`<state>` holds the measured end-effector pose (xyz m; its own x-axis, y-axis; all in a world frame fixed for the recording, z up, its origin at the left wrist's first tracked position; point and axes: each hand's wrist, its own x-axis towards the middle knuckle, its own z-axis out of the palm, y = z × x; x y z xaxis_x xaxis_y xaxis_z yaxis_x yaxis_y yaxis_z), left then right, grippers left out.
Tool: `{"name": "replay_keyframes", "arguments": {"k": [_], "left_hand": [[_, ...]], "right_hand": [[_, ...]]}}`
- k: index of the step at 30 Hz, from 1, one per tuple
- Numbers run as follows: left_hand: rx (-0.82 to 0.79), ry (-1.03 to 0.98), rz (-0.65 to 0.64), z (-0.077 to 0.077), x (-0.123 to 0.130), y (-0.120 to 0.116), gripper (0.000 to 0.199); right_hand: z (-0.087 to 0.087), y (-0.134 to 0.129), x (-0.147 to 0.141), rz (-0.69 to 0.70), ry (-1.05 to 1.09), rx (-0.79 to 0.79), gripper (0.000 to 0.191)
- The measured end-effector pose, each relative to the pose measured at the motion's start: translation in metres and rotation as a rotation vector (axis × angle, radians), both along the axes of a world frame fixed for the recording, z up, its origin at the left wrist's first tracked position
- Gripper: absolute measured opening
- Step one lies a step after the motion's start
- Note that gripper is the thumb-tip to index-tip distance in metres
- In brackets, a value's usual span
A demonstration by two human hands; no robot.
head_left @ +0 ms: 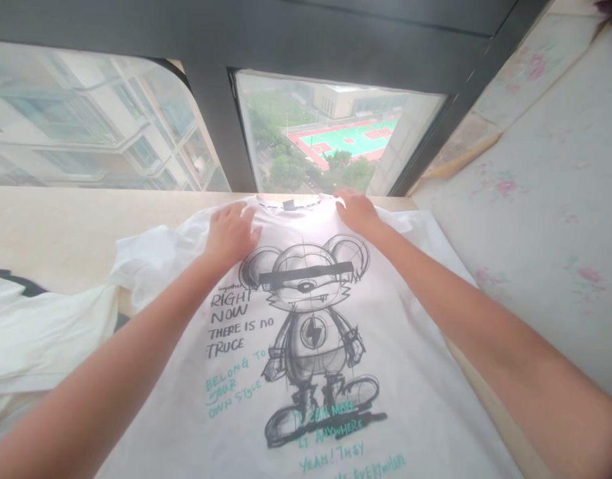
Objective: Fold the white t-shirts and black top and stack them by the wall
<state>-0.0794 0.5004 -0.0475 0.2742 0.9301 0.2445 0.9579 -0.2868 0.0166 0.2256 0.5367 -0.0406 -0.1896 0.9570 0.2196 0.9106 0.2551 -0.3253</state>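
resting my left hand (233, 229) loosely spread on a white t-shirt (306, 326), my right hand (358, 213) bent beside its collar (306, 207), pinching or not i can't tell, the t-shirt printed side up beneath both

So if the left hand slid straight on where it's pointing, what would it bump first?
Past the white shirt, the left hand would probably bump the dark window frame or the glass beside it, but depth is unclear.

grey-framed window (220, 120) | floral-patterned wall (550, 219) | cream sill (61, 223) | bright daylight
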Motion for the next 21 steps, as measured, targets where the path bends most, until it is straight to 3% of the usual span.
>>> {"name": "replay_keyframes", "arguments": {"k": [5,12,17,21], "left_hand": [[-0.134,0.032,-0.052,-0.008,0.004,-0.059,0.061],[-0.222,0.129,0.139,0.001,-0.069,-0.102,0.064],[-0.207,0.191,0.337,0.011,-0.124,-0.118,0.061],[-0.234,0.224,0.437,0.025,-0.140,-0.124,0.066]], "right_hand": [[-0.007,-0.080,-0.035,0.264,-0.069,-0.009,0.038],[-0.020,-0.173,-0.084,0.373,-0.017,-0.002,0.041],[-0.034,-0.195,-0.088,0.379,0.027,0.021,0.044],[-0.033,-0.194,-0.090,0.379,0.017,0.010,0.044]]}}
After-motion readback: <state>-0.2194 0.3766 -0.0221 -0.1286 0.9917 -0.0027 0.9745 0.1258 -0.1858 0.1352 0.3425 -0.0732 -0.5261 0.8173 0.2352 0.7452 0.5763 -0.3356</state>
